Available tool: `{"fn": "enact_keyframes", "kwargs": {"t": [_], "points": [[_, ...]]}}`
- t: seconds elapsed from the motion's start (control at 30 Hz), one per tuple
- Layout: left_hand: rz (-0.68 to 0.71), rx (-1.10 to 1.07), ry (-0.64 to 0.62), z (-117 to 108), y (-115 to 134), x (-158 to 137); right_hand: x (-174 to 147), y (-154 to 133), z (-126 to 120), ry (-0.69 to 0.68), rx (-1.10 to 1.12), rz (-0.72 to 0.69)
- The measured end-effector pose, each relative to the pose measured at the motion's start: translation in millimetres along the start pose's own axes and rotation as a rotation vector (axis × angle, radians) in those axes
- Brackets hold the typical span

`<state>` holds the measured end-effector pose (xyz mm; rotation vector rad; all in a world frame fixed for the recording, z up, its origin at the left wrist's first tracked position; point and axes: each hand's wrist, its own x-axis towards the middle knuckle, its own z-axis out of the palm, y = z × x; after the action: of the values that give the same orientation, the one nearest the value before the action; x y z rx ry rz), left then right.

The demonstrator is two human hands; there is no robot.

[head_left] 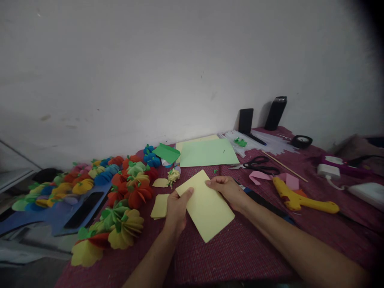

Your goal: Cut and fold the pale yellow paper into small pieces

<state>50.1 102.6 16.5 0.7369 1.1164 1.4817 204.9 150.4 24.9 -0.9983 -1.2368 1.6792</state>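
Observation:
A pale yellow sheet of paper (210, 214) is held up in front of me, turned corner-wise above the cloth. My left hand (178, 206) pinches its left edge, thumb on top and fingers beneath. On the upper right edge, my right hand (226, 190) grips the same sheet between thumb and fingers. Close to my left hand lie a small stack of yellow paper squares (159, 206) and a yellow paper piece (161, 183). Just behind the sheet is a small bundle of yellow paper scraps (174, 176).
Several colourful paper pumpkins (139, 192) crowd the left side. Light green sheets (208, 153) lie at the back. Black-handled scissors (258, 163), a yellow glue gun (300, 198), a wooden stick (286, 166) and a tape roll (301, 141) are on the right. A black bottle (276, 114) stands by the wall.

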Motion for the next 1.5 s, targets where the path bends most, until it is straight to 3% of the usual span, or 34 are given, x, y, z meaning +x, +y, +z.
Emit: {"fn": "enact_keyframes", "kwargs": {"t": [0.23, 0.33, 0.5, 0.6, 0.77, 1.07, 1.5], "points": [[-0.238, 0.060, -0.347, -14.4, 32.9, -5.3, -5.6, -10.6, -12.5, -0.225, -0.106, 0.200], [-0.279, 0.192, -0.410, -14.2, 32.5, -7.7, -7.7, -2.9, -8.3, -0.319, -0.235, 0.236], [-0.240, 0.536, -0.424, -10.2, 16.0, -6.6, -8.8, 11.0, -1.9, -0.386, -0.382, 0.213], [-0.210, 0.617, -0.411, -9.0, 12.8, -4.6, -10.4, 12.0, -1.4, -0.394, -0.418, 0.201], [-0.188, 0.597, -0.425, -14.4, 17.8, -0.5, -12.7, 5.1, -5.3, -0.433, -0.437, 0.177], [-0.167, 0.634, -0.335, -40.0, 32.7, 12.8, -10.4, -9.1, -24.7, -0.481, -0.528, 0.103], [-0.200, 0.592, -0.428, -40.6, 33.2, 8.5, -55.6, -14.0, -61.7, -0.417, -0.584, 0.162]]}}
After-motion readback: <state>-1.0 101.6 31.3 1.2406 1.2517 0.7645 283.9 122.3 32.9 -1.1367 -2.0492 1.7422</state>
